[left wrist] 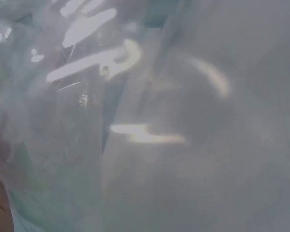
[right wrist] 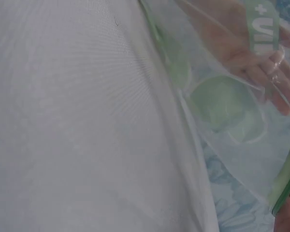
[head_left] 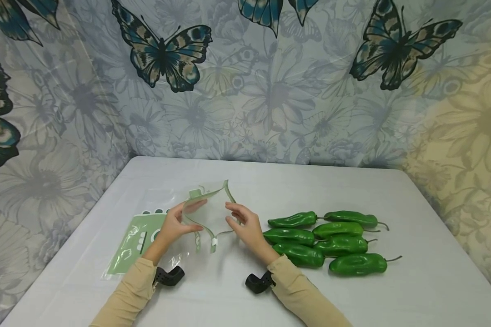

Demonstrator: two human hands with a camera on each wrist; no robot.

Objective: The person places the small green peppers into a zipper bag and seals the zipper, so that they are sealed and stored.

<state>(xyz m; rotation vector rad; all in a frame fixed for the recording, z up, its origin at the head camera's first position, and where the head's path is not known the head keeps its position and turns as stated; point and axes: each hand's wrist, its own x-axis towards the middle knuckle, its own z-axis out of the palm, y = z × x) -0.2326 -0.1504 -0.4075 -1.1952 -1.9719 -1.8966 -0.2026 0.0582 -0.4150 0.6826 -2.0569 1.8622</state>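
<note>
A clear zip bag (head_left: 218, 209) with green edging and a white slider tab (head_left: 214, 241) is spread wide at its mouth between both hands. My left hand (head_left: 179, 222) is at the bag's left side, its thumb and fingers held apart and straight against the film. At the right side, my right hand (head_left: 245, 225) grips the edge with bent fingers. The right wrist view shows the left hand (right wrist: 241, 43) through the film, beside green print. Its lower right corner shows fingers (right wrist: 287, 220) at the green zip strip. Blurred, glaring film (left wrist: 135, 96) fills the left wrist view.
Several green peppers (head_left: 339, 245) lie in two columns right of the right hand. A flat plastic package with a green printed panel (head_left: 127, 240) lies under and beside the left forearm. The white table (head_left: 270, 177) meets a patterned butterfly cloth (head_left: 270, 104) behind it.
</note>
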